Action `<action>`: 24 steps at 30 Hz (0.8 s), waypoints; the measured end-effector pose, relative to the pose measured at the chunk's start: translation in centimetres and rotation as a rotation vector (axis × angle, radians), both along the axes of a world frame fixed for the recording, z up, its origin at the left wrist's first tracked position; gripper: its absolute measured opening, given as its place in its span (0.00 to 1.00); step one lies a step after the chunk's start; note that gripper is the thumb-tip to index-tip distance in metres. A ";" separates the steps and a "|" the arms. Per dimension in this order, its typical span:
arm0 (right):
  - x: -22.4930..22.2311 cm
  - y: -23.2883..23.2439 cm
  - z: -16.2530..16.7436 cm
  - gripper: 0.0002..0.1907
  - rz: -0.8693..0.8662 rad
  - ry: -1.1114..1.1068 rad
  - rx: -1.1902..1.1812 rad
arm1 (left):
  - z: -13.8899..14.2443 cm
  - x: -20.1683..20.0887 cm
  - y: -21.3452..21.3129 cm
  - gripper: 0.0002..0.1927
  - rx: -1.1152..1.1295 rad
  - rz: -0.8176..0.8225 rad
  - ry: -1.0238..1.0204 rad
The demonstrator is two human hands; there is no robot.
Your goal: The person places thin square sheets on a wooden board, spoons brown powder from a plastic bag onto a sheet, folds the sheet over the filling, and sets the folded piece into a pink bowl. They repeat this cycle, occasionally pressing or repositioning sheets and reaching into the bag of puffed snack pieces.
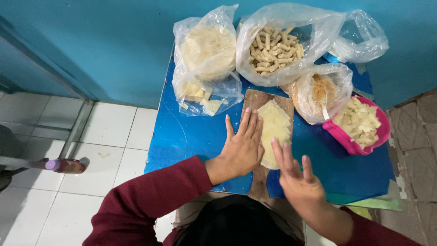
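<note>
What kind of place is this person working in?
Probably a small home or street-food preparation corner. A low blue table stands against a teal wall on white floor tiles. It holds a wooden board with a thin pastry sheet and a plastic bag of finished rolls.

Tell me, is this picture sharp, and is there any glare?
Head view: mostly sharp; the right hand is slightly motion-blurred; the left hand is crisp. Glare streaks the glossy blue tabletop and the clear plastic bags; edges bend a little.
</note>
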State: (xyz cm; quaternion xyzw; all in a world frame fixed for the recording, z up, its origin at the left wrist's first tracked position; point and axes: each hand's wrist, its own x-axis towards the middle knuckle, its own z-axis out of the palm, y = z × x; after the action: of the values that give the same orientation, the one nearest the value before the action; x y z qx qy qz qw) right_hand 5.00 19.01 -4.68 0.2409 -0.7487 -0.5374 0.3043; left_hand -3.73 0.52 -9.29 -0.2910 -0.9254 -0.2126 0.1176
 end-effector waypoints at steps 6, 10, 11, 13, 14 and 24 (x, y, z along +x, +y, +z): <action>0.2 1.3 1.9 0.16 0.026 -0.369 -0.800 | -0.3 -0.1 0.0 0.37 0.006 0.003 0.015; -0.2 0.9 0.6 0.26 0.074 -0.430 -1.089 | -0.6 -0.2 -0.1 0.38 0.041 -0.032 -0.039; -0.2 0.4 -0.1 0.25 0.085 -0.455 -1.113 | -0.6 -0.3 -0.2 0.38 0.053 -0.047 -0.062; -0.2 -0.5 -1.3 0.26 0.107 -0.504 -1.159 | -0.6 -0.5 -0.5 0.37 0.092 -0.084 -0.124; -0.3 -0.8 -1.7 0.25 0.132 -0.482 -1.145 | -0.6 -0.6 -0.7 0.36 0.119 -0.107 -0.162; -0.9 -2.6 -0.9 0.30 0.086 -0.514 -1.018 | -0.5 -1.3 -1.4 0.34 0.217 -0.182 -0.317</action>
State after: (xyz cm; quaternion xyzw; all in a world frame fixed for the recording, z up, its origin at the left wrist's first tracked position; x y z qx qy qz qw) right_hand 4.12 16.41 -5.60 0.2170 -0.9527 -0.0205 0.2117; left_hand -5.05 -0.89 -9.77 -0.3218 -0.8739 -0.3638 -0.0185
